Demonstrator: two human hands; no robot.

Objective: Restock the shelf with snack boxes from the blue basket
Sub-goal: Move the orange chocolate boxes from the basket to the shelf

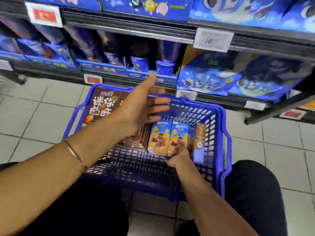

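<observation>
Plainly, the restocking is only partway done. A big brown box [102,106] leans at the left end of the blue basket [219,114]. Just right of it the left hand [141,106] hovers above the basket, palm open and fingers straight, holding nothing. It points toward a dark gap on the shelf [129,29]. Further right, two orange snack boxes [168,137] stand side by side in the basket, a slim brown box [199,133] just beside them, none shelved yet. The right hand [180,157] reaches down inside, its fingers curled round the lower edge of the right-hand orange box.
</observation>
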